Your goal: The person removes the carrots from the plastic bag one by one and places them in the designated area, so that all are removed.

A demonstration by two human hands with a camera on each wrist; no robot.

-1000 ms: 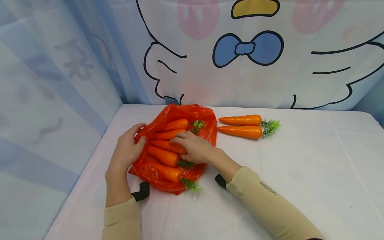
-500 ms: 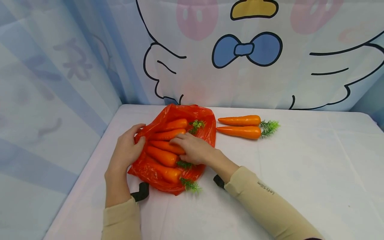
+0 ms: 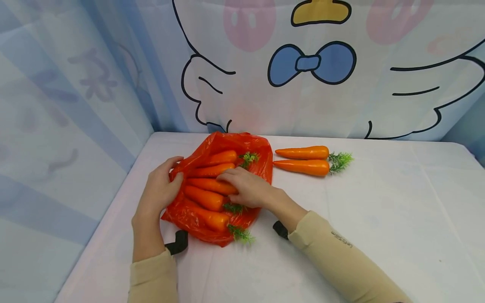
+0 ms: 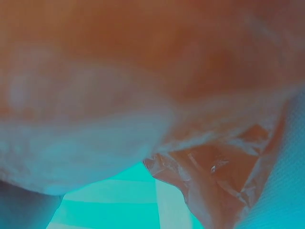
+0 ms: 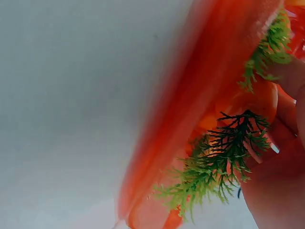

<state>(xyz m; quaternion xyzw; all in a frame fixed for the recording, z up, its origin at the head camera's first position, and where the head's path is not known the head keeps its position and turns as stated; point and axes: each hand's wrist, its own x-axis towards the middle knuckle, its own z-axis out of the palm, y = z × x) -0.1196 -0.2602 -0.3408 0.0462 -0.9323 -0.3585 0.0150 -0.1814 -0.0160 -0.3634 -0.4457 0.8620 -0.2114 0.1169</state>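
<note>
A red plastic bag (image 3: 248,214) lies at the table's left with several orange carrots in it. At the bag's left side my left hand (image 3: 161,187) grips the plastic, thumb over the edge. My right hand (image 3: 248,185) reaches over the bag and holds the thick end of the middle carrot (image 3: 206,184). Beside it lies another carrot (image 3: 204,198), and the lowest carrot (image 3: 212,219) has its green leaves over the bag's rim. In the right wrist view, my right hand (image 5: 281,186) is around a carrot, close to its green leaves (image 5: 238,138). The left wrist view is mostly blurred plastic (image 4: 228,176).
Two carrots (image 3: 303,166) lie side by side right of the bag, leaves pointing right. Under the wrists, black camera mounts (image 3: 178,243) show. A white cloth covers the table (image 3: 379,210), and a printed curtain (image 3: 314,109) stands behind it.
My right hand and forearm have shifted slightly to the right. A little more of the middle carrot shows beside the fingers. My left hand and the bag have stayed almost still.
</note>
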